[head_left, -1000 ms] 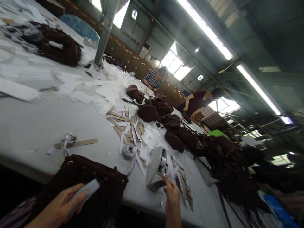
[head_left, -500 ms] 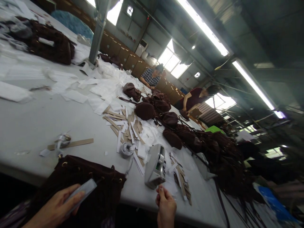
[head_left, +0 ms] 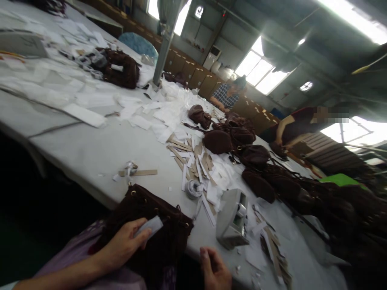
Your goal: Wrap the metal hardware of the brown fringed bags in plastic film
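Observation:
A flat, pale translucent piece (head_left: pixel 155 226) is pinched between the thumb and fingers of my left hand (head_left: pixel 128 241). Beneath that hand a dark brown bag (head_left: pixel 169 233) with metal eyelets lies over my lap, against the table edge. My right hand (head_left: pixel 214 268) is to the right of the bag, below a grey tape dispenser (head_left: pixel 228 219). Its thumb and fingers are curled close together, and what lies between them, if anything, is too small to make out. A roll of grey ribbon (head_left: pixel 193 188) sits left of the dispenser.
Cardboard and paper strips (head_left: pixel 198 163) are heaped mid-table (head_left: pixel 90 157). Brown bags (head_left: pixel 256 181) fill the right side, with another bag (head_left: pixel 125 70) at the far left. A metal post (head_left: pixel 165 54) rises beyond. Two people are across the table.
The view has swung right and shows more of the table's left side. My right hand has drawn back from the dispenser's front. My left hand keeps the pale piece over the bag.

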The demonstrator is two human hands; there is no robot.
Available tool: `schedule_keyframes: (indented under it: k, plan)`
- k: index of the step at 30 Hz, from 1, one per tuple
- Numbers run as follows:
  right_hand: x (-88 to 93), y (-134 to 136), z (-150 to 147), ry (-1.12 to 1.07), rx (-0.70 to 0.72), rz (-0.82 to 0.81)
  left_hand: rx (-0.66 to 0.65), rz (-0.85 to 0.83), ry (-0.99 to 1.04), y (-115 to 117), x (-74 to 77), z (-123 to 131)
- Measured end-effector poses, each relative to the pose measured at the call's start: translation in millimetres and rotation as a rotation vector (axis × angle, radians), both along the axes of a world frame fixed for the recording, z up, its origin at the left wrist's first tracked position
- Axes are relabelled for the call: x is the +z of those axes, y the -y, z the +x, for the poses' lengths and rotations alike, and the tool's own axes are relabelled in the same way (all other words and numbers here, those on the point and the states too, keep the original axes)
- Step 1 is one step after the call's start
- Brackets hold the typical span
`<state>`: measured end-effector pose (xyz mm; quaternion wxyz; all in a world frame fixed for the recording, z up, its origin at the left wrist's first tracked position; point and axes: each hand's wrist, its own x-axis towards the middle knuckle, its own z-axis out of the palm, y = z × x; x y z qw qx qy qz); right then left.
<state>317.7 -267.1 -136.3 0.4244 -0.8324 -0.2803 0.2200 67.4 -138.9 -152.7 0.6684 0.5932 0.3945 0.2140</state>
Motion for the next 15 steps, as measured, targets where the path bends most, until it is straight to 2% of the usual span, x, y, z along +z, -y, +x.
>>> schedule_keyframes:
  k: [4, 7, 10, 15]
  plan:
    - [15.4, -34.6, -73.7, -0.165, 0.297, 0.098, 0.01, 0.081, -0.03, 0.4, 8.0, 0.1]
    - [25.1, -57.1, -99.0, -0.264, 0.444, 0.05, 0.024, 0.137, -0.045, 3.3, 11.3, -1.1]
    - [22.0, -71.3, -104.5, -0.299, 0.474, -0.008, 0.013, 0.208, -0.065, 5.0, 10.2, -2.4]
    - [-1.5, -75.3, -103.4, -0.386, 0.379, -0.022, -0.024, 0.321, -0.06, 2.4, 5.4, -6.3]
